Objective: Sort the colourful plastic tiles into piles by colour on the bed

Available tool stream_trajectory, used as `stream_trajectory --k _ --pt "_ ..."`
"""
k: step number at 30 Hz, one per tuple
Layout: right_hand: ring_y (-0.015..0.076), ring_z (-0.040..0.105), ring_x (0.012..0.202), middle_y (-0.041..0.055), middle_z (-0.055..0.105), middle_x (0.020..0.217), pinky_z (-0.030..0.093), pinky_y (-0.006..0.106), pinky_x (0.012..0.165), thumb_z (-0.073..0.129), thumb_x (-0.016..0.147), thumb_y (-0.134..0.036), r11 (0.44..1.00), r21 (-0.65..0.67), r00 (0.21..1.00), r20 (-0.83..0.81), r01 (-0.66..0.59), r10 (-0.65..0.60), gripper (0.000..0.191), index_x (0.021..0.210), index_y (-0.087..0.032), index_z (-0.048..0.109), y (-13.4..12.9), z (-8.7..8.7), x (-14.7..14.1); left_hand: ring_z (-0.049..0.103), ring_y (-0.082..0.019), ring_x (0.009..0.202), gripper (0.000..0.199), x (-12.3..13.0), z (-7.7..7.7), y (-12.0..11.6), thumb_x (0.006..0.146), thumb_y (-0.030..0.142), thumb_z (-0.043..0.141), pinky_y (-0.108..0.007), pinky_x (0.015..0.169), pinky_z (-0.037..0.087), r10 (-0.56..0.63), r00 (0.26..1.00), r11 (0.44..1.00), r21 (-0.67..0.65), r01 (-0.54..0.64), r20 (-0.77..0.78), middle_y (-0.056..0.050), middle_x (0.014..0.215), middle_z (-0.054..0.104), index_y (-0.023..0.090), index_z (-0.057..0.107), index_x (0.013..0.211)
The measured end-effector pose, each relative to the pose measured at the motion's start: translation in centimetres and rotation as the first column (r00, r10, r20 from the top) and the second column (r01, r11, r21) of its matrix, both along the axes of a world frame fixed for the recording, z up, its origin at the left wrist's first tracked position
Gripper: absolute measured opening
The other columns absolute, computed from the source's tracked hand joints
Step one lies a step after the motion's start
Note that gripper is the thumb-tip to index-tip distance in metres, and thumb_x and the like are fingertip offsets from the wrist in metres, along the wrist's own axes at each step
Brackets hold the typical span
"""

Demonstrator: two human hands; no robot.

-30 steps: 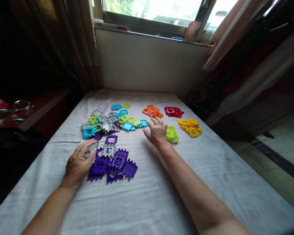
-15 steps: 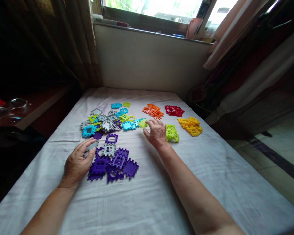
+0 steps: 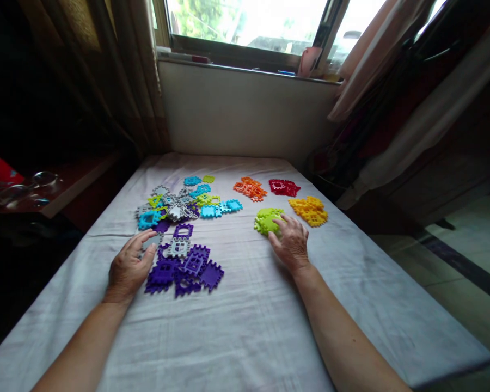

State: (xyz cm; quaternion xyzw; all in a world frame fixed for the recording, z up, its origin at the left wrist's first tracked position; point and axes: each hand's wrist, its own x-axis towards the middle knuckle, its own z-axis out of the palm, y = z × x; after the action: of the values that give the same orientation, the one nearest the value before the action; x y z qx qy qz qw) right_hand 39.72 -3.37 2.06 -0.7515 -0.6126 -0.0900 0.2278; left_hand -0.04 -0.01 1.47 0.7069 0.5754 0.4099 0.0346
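Note:
My left hand (image 3: 130, 264) rests at the left of the purple pile (image 3: 165, 272), thumb and fingers apart, beside a grey piece (image 3: 150, 243) lying partly behind the fingertips. My right hand (image 3: 289, 239) is at the right side of the lime-green pile (image 3: 263, 223), its thumb and fingers around the edge of a flat lime-green piece (image 3: 271, 222) on top. A lighter grey square piece (image 3: 179, 247) lies against the purple pieces. Farther back is a mixed heap of grey pieces (image 3: 179, 206), blue, lime-green and purple ones.
Orange pieces (image 3: 250, 188), red pieces (image 3: 285, 187) and yellow pieces (image 3: 310, 211) form separate piles on the right of the cloth-covered table (image 3: 245, 326). Light-blue pieces (image 3: 220, 209) lie mid-table. Glasses (image 3: 44, 178) sit on a side surface at left.
My right hand has moved right, from beside the light-blue pieces to the lime-green pile, and the lime-green piece went with it. My left hand has hardly moved. The view has shifted slightly.

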Motion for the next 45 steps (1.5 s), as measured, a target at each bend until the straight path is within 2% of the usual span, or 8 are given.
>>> stream_trajectory --k 5,10,15,20,27,30,38,45 --pt "0.0325 0.042 0.138 0.0096 0.054 0.145 0.028 0.048 0.116 0.053 0.090 -0.029 0.987 -0.024 0.987 0.013 -0.161 0.161 0.037 0.124 -0.024 0.067 1.4 1.6 -4.1 0.065 -0.024 0.117 0.032 0.0 0.0 0.2 0.088 0.039 0.050 -0.039 0.106 0.050 0.025 0.999 1.000 -0.008 -0.024 0.025 -0.006 0.122 0.071 0.025 0.068 0.110" --pt "0.0285 0.044 0.136 0.0111 0.051 0.150 0.033 0.045 0.113 0.054 0.093 -0.033 0.891 -0.076 0.894 -0.027 -0.448 0.447 0.045 0.136 -0.025 0.060 6.2 3.0 -12.2 0.066 -0.023 0.116 0.032 -0.3 -0.6 0.7 0.088 0.040 0.049 -0.038 0.105 0.050 0.053 0.996 0.999 -0.012 -0.052 0.067 -0.006 0.122 0.072 0.025 0.068 0.109" --pt "0.0282 0.034 0.145 0.0086 0.037 0.160 0.032 0.047 0.114 0.052 0.096 -0.050 0.830 -0.197 0.852 -0.055 -0.521 0.521 0.055 0.148 -0.032 0.047 10.7 2.8 -18.8 0.066 -0.023 0.117 0.032 -0.5 -0.9 0.8 0.088 0.039 0.050 -0.038 0.105 0.050 0.064 0.995 0.998 -0.020 -0.063 0.081 -0.006 0.123 0.072 0.024 0.067 0.110" --pt "0.0297 0.032 0.146 0.0065 0.039 0.159 0.031 0.053 0.113 0.046 0.097 -0.057 0.768 -0.293 0.812 -0.058 -0.569 0.580 0.049 0.141 -0.036 0.053 10.8 1.5 -20.5 0.065 -0.023 0.118 0.033 -0.4 -0.8 0.8 0.089 0.039 0.049 -0.039 0.105 0.050 0.058 0.995 0.998 -0.040 -0.055 0.087 -0.006 0.124 0.071 0.023 0.067 0.110" --pt "0.0242 0.048 0.135 0.0052 0.055 0.146 0.036 0.048 0.110 0.052 0.097 -0.053 0.716 -0.227 0.749 -0.132 -0.661 0.649 0.037 0.125 -0.034 0.066 6.1 0.9 -17.9 0.065 -0.023 0.118 0.033 -0.5 -0.8 0.7 0.089 0.040 0.050 -0.039 0.106 0.049 0.047 0.994 0.998 -0.055 -0.041 0.101 -0.005 0.125 0.071 0.024 0.067 0.112" --pt "0.0227 0.052 0.131 0.0059 0.060 0.141 0.038 0.043 0.109 0.056 0.096 -0.046 0.777 -0.101 0.778 -0.194 -0.622 0.597 0.034 0.125 -0.032 0.067 5.1 1.1 -15.8 0.065 -0.023 0.118 0.032 -0.5 -0.7 0.5 0.089 0.040 0.050 -0.038 0.106 0.049 0.054 0.994 0.997 -0.052 -0.049 0.099 -0.006 0.125 0.071 0.023 0.067 0.111" --pt "0.0230 0.069 0.096 0.0102 0.077 0.103 0.053 0.035 0.089 0.043 0.094 -0.036 0.969 0.206 0.880 -0.423 -0.139 0.216 0.036 0.099 -0.021 0.075 4.1 0.7 -5.6 0.067 -0.024 0.113 0.035 -1.0 0.4 2.7 0.087 0.043 0.049 -0.036 0.100 0.051 0.132 0.991 0.990 -0.045 -0.132 -0.024 -0.006 0.122 0.072 0.025 0.069 0.110" --pt "0.0244 0.071 0.092 0.0138 0.077 0.095 0.053 0.035 0.086 0.041 0.089 -0.042 0.887 0.342 0.839 -0.538 0.309 -0.084 0.042 0.094 -0.016 0.073 4.4 -0.3 2.6 0.064 -0.029 0.116 0.038 -0.4 2.6 9.9 0.080 0.043 0.056 -0.042 0.101 0.047 0.070 0.888 0.980 -0.133 -0.145 -0.454 -0.008 0.124 0.072 0.028 0.071 0.112"
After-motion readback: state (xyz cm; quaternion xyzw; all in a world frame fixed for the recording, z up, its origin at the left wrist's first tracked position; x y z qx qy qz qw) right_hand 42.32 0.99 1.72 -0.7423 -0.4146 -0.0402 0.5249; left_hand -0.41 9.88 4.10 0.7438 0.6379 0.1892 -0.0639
